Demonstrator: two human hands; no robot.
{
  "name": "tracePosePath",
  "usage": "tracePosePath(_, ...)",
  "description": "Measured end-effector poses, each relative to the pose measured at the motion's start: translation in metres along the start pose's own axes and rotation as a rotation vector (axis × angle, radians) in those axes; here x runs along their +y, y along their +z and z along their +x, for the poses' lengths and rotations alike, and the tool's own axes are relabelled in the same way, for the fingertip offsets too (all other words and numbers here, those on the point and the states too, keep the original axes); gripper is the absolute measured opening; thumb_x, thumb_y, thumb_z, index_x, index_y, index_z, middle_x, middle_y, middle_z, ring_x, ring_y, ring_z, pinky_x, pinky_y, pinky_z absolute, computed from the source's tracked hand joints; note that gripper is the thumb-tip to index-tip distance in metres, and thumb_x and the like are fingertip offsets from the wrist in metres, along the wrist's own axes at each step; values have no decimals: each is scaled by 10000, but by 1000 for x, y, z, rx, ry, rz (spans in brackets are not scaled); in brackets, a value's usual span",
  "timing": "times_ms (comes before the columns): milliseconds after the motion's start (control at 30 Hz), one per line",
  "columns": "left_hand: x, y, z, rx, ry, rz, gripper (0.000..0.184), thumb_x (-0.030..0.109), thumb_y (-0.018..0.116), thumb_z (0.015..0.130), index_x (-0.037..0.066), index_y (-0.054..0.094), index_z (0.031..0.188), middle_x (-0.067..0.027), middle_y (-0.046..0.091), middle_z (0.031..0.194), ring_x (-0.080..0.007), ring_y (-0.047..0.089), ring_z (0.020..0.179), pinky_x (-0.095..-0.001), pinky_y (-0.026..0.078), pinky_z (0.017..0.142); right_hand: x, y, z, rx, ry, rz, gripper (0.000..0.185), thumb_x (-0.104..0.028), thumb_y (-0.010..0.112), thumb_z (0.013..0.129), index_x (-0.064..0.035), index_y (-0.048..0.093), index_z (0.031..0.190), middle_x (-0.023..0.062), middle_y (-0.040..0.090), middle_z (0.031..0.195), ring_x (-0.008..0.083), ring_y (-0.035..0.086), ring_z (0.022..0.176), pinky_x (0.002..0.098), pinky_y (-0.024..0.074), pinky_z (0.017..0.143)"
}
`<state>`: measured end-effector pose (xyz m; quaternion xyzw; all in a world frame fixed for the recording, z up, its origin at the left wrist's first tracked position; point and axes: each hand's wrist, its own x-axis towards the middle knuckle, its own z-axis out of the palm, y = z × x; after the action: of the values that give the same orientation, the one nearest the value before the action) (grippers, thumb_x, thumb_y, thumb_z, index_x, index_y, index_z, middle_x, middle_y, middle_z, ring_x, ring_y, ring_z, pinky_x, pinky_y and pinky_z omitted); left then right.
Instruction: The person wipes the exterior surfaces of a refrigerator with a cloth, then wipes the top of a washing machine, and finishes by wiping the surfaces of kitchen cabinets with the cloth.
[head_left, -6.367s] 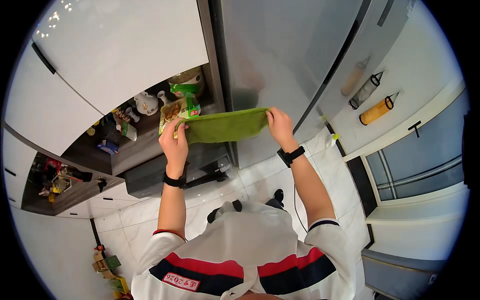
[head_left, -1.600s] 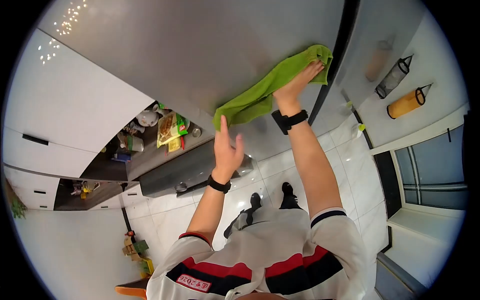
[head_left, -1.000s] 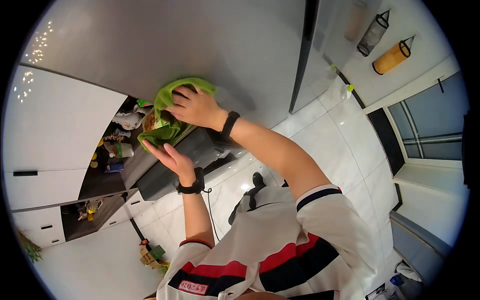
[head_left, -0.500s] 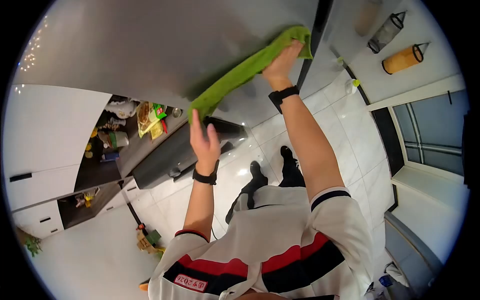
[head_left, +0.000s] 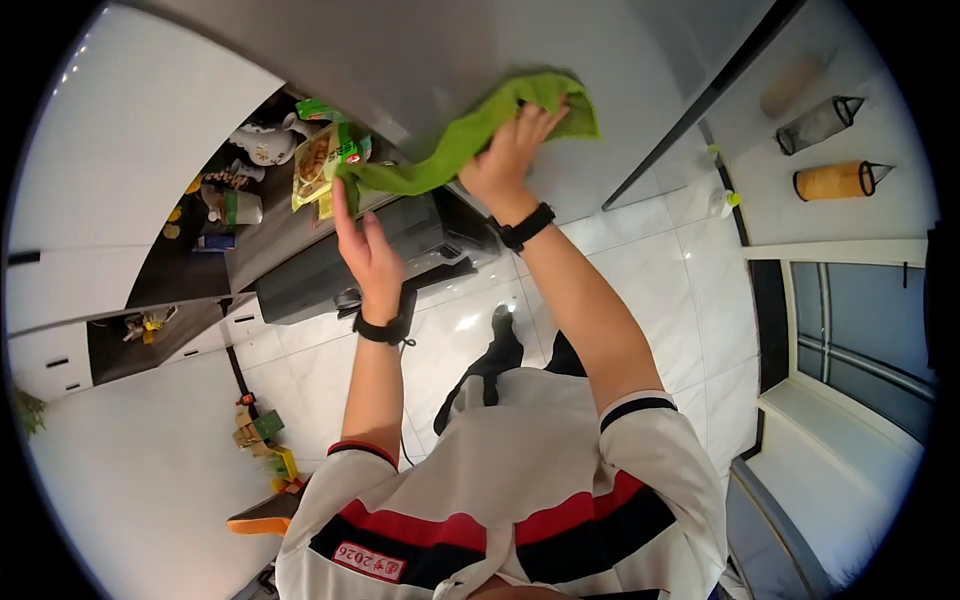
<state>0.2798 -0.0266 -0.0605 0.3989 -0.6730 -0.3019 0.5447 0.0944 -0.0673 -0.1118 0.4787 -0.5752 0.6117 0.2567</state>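
We're shifting the long green fabric cloth (head_left: 455,150) leftward, our right grip (head_left: 503,168) pressing open-fingered, left grip (head_left: 372,258) lying open.

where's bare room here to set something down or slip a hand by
Floor tiles lie bare between the right forearm and capped bottle. The grey door is free above the green cloth. The open shelf is crowded: food packet, vase and jar sit close together.

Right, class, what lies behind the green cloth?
The grey refrigerator door shows around the right part of the green cloth, and the open shelf by its left end. The surface directly behind the cloth is covered.
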Motion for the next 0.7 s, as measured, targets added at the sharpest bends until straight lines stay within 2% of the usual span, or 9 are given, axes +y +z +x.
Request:
tracePosePath(67,14,-7,18,-20,95,-64,597,-68,379,918,21,213,1484,-125,267,1513,-218,335,1347,-343,262,1105,-32,-7,51,-62,-95,-7,502,-347,610,778,41,548,1091,272,403,1212,569,214,1296,769,84,989)
tracePosePath(167,41,-9,42,-29,200,-164,647,-70,401,916,37,146,1501,-126,230,1525,-230,317,1356,-353,252,1110,-54,-14,107,-124,-290,-89,629,-384,563,845,9,393,1305,223,375,1319,511,185,1328,676,83,1046)
tracePosePath(267,57,2,70,-45,299,-242,687,-59,427,920,33,81,1507,-130,191,1536,-233,284,1372,-352,237,1114,-75,-24,155,-161,-284,-137,542,-369,590,811,5,534,1200,261,388,1377,511,236,1344,710,97,1061)
tracePosePath(333,64,13,84,-67,315,-326,704,-54,432,919,10,44,1502,-136,163,1543,-227,251,1387,-343,214,1120,-83,-26,179,-57,-306,-157,583,-373,595,790,18,524,1217,271,386,1365,531,218,1339,710,92,1050)
tracePosePath(367,71,20,88,-94,311,-399,753,-17,487,916,19,18,1504,-143,142,1545,-236,231,1393,-351,208,1124,-84,-29,189,-21,-308,-170,588,-373,594,791,18,520,1224,267,384,1370,530,216,1340,709,94,1050)
tracePosePath(467,69,38,102,-101,402,-377,797,47,544,914,28,10,1505,-154,118,1546,-244,203,1400,-361,196,1128,-69,-27,201,51,-336,-216,627,-387,577,820,12,468,1291,248,350,1422,528,192,1350,692,90,1060)
tracePosePath(500,63,42,107,-115,400,-359,887,134,623,893,38,-11,1506,-160,116,1543,-253,200,1396,-367,194,1128,-62,-24,200,78,-358,-234,632,-390,572,827,13,456,1300,246,340,1434,530,188,1352,689,91,1062)
tracePosePath(667,43,53,101,-161,323,-475,984,190,667,866,47,-73,1498,-185,148,1519,-261,237,1365,-370,202,1120,-35,-19,186,145,-359,-280,703,-434,518,857,13,376,1382,219,266,1504,504,176,1374,676,84,1079)
tracePosePath(700,37,55,98,-172,309,-485,966,183,651,877,45,-77,1496,-189,154,1514,-262,242,1361,-371,199,1119,-24,-14,186,232,-457,-267,735,-462,491,867,13,344,1408,221,239,1518,491,178,1380,671,75,1087)
